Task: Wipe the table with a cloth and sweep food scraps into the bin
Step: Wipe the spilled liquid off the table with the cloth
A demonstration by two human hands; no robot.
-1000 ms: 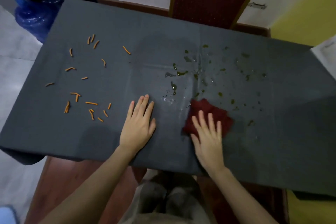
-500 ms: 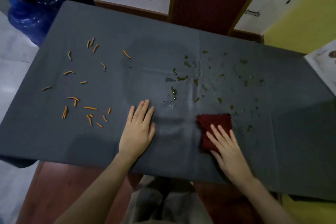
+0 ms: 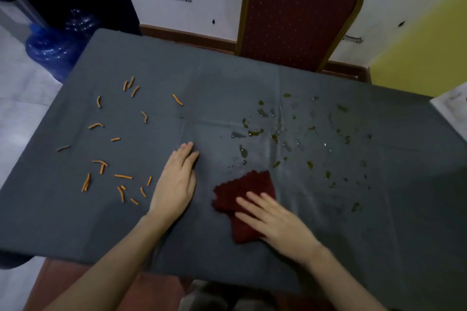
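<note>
Evidently soft, limp cloth (image 3: 243, 199), flat under spread right hand (image 3: 275, 219), best pressed mid-fold, not pinched; left hand (image 3: 177, 184) flat, fingers together, on table (image 3: 252, 83).

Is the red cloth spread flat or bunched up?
Flat: the red cloth lies on the table under the right hand's straight fingers.

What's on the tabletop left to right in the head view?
Orange food scraps → left hand, flat on the grey table → red cloth → right hand, pressing on the cloth → wet droplets.
</note>
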